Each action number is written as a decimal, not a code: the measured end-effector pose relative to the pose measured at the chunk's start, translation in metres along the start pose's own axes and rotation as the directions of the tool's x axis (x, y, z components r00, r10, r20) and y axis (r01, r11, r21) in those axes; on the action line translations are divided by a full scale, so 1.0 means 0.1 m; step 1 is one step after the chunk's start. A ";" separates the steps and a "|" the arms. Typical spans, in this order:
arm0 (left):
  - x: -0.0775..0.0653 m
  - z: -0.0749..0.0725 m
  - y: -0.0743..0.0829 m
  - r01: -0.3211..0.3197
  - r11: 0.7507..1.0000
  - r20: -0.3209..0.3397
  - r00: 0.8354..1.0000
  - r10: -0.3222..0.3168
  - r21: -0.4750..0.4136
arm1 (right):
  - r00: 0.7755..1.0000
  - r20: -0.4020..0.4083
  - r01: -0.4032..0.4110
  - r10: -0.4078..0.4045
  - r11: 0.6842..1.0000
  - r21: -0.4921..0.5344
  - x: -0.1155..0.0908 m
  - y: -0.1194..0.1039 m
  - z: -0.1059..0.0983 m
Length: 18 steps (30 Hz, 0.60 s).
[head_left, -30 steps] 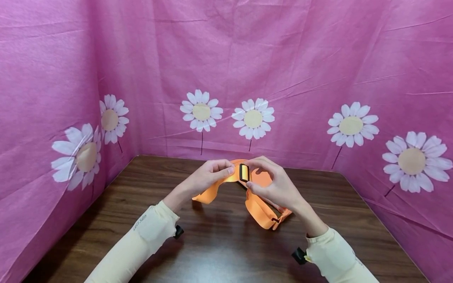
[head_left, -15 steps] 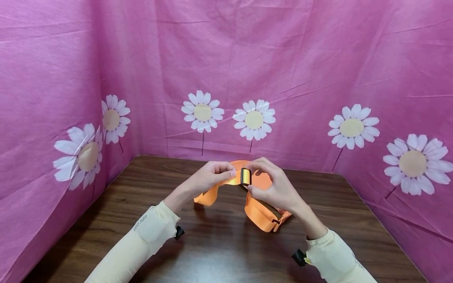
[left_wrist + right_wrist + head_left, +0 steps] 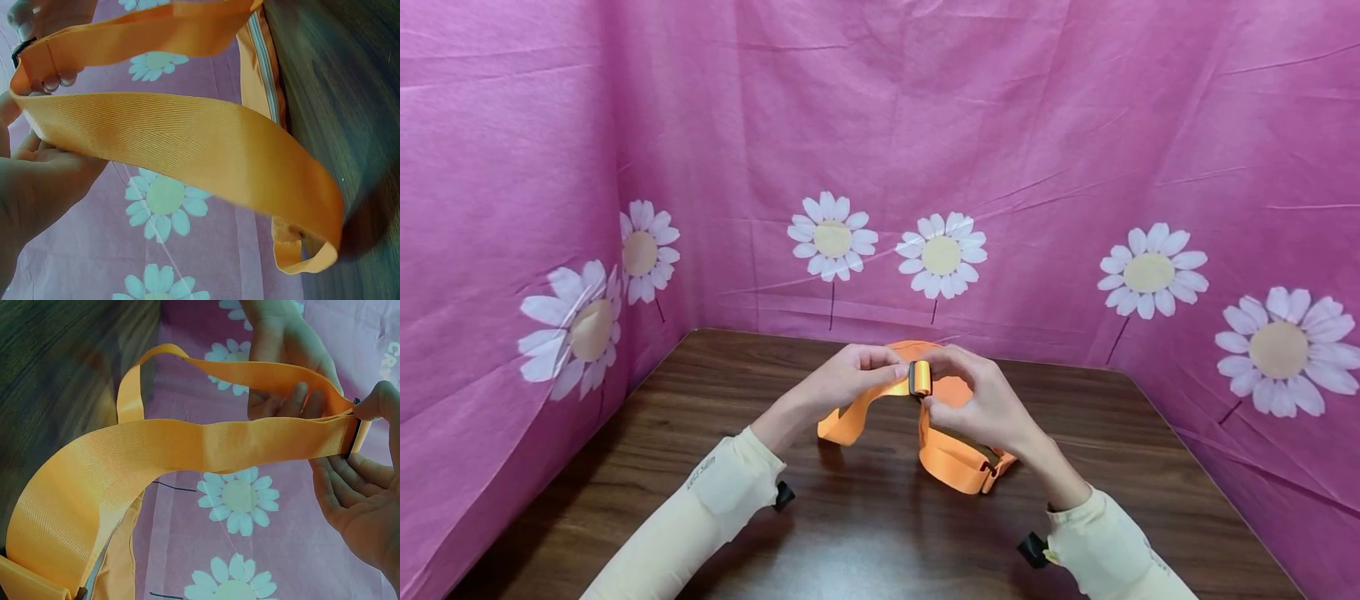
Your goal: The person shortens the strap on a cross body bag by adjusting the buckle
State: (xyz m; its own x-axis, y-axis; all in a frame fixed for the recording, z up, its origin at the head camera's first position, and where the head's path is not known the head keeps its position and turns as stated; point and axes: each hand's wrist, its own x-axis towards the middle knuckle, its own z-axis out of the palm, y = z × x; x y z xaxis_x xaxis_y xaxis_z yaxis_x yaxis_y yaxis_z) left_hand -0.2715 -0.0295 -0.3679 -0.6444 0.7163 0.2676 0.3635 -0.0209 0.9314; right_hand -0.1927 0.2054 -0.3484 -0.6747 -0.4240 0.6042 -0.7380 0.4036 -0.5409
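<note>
An orange webbing strap rises in an arch above the table in the head view. It passes through a black slide buckle, where a short loop of webbing bulges out on the right side. My left hand pinches the strap just left of the buckle. With thumb and fingers at its two ends, my right hand holds the buckle, also seen edge-on as a dark bar in the right wrist view. The strap belongs to an orange bag with a pale zipper, mostly hidden behind the hands and webbing.
A dark wood-grain table lies under the hands. Pink cloth printed with white daisies stands around its back and sides. A lower strap loop with a small dark fitting hangs on the right, close to the tabletop.
The left hand has shifted slightly right, closer to the buckle. The buckle has turned and its webbing loop now bulges rightward. The lower strap loop has swung a little.
</note>
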 end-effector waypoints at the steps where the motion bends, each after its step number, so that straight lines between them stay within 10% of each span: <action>1: 0.00 0.00 0.00 0.004 1.000 -0.007 1.000 -0.004 0.009 | 1.000 -0.003 -0.005 0.005 1.000 0.006 0.00 -0.03 -0.01; 18: 0.00 -0.17 -0.15 0.005 0.998 0.066 0.998 -0.009 0.061 | 0.999 -0.054 0.007 -0.010 0.998 -0.063 0.02 -0.30 -0.12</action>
State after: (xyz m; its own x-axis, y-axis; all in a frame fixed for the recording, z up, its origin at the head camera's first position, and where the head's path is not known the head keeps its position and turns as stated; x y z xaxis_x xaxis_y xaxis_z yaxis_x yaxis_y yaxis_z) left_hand -0.2887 -0.0406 -0.3780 -0.6023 0.7607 0.2421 0.4002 0.0253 0.9161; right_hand -0.1724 0.2025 -0.3237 -0.6652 -0.3842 0.6402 -0.7403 0.4512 -0.4984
